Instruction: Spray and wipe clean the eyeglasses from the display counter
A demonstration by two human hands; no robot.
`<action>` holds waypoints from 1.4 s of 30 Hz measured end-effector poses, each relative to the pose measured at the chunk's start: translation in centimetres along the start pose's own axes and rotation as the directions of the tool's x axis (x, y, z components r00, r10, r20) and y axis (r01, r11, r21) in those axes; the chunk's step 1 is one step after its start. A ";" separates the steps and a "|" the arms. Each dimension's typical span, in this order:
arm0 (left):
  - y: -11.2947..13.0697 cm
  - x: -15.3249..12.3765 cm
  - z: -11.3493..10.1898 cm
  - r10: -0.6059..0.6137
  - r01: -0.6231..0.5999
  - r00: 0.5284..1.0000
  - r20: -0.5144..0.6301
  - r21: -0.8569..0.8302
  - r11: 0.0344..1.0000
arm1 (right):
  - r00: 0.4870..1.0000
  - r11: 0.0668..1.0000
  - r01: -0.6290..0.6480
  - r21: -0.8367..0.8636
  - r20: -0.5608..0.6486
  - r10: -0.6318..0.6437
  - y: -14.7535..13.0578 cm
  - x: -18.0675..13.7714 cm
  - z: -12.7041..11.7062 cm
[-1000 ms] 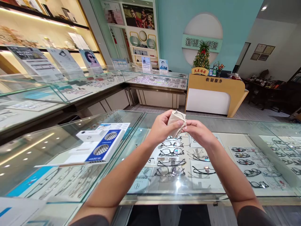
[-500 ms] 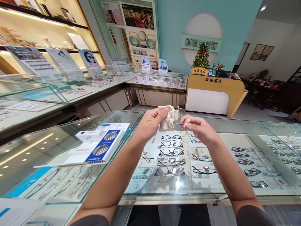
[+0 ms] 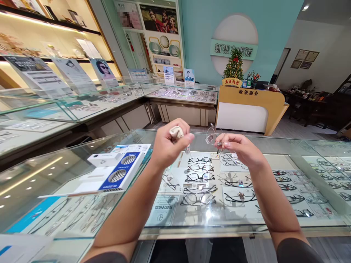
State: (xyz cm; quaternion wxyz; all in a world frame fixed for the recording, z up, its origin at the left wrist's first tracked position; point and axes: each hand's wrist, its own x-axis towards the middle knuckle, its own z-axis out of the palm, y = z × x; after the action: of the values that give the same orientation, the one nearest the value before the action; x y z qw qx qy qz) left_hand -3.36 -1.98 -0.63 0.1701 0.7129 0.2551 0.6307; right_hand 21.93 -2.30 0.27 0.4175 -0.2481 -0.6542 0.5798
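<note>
Bunched in my closed left hand (image 3: pixel 171 144) is a cream cleaning cloth (image 3: pixel 176 133), its folded end poking out above the fingers. My right hand (image 3: pixel 241 148) pinches a pair of thin-rimmed eyeglasses (image 3: pixel 211 135) between thumb and fingers, with a clear lens tilted up toward the left hand. The cloth and the eyeglasses are apart, with a gap between my hands. Both hands are above the glass display case (image 3: pixel 197 219). Under its glass top, a column of dark-framed glasses (image 3: pixel 200 177) lies below and between my arms.
A blue and white box (image 3: pixel 122 171) and a small white box (image 3: pixel 104 159) rest on the glass at the left. More glass cases (image 3: pixel 181 94) run along the left and back. A wooden cashier counter (image 3: pixel 248 109) with a potted plant (image 3: pixel 234 65) stands beyond.
My hands have moved apart. The cloth has come off the eyeglasses and is now crumpled inside my left fist, which shifted left. The right hand still holds the eyeglasses, slightly farther right.
</note>
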 end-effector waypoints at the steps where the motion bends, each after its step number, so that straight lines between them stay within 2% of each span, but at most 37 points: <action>1: 0.3 -0.2 0.4 0.064 -0.066 0.998 0.027 0.077 0.995 | 1.000 1.000 -0.005 -0.008 0.013 0.005 0.1 0.0 -0.1; 4: 0.9 -0.7 1.3 0.204 -0.228 0.971 0.125 0.227 0.947 | 0.998 0.999 -0.026 -0.021 0.052 0.028 0.1 0.0 -0.4; 7: 1.0 -0.9 1.8 0.232 -0.289 0.949 0.214 0.292 0.912 | 0.992 0.998 -0.055 -0.042 0.111 0.059 -0.1 -0.1 -0.6; 10: 0.9 -1.1 1.8 0.209 -0.280 0.947 0.245 0.303 0.911 | 0.986 0.996 -0.063 -0.057 0.150 0.071 -0.3 -0.2 -0.7; 17: 1.2 -1.0 1.6 0.146 -0.199 0.963 0.225 0.235 0.952 | 0.987 0.993 -0.057 -0.099 0.142 0.071 -0.3 -0.2 -0.8; 21: 1.2 -0.8 1.5 0.089 -0.115 0.986 0.138 0.187 0.976 | 0.994 0.995 -0.027 -0.101 0.105 0.038 -0.3 -0.3 -0.9; 25: 1.1 -0.8 1.5 0.043 -0.033 0.996 -0.072 0.138 0.990 | 0.997 0.997 0.013 -0.077 0.073 -0.007 -0.8 -0.8 -1.0; 29: 1.2 -0.8 1.5 0.080 -0.047 0.968 -0.238 0.143 0.989 | 0.991 0.957 0.118 -0.265 -0.027 -0.130 -1.2 -1.5 -0.7; 31: 1.4 -0.8 1.5 0.119 -0.078 0.958 -0.261 0.161 0.984 | 0.966 0.906 0.185 -0.380 -0.097 -0.238 -1.3 -1.9 -0.1; 35: 2.3 -0.3 1.6 0.173 -0.123 0.942 -0.288 0.185 0.975 | 0.878 0.786 0.270 -0.557 -0.193 -0.439 -1.7 -2.1 1.5; 37: 2.8 0.0 1.6 0.160 -0.100 0.941 -0.299 0.207 0.973 | 0.850 0.771 0.259 -0.582 -0.241 -0.467 -2.1 -2.0 2.2; 42: 3.8 0.5 1.3 0.036 0.017 0.961 -0.273 0.188 0.982 | 0.813 0.792 0.278 -0.544 -0.306 -0.496 -3.1 -1.8 2.9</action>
State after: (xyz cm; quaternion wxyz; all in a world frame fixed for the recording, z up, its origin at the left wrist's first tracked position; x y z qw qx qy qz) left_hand -1.50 -4.69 1.75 0.0616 0.6326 0.3315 0.6972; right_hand 20.95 -6.03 2.87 0.5907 -0.3216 -0.7032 0.2304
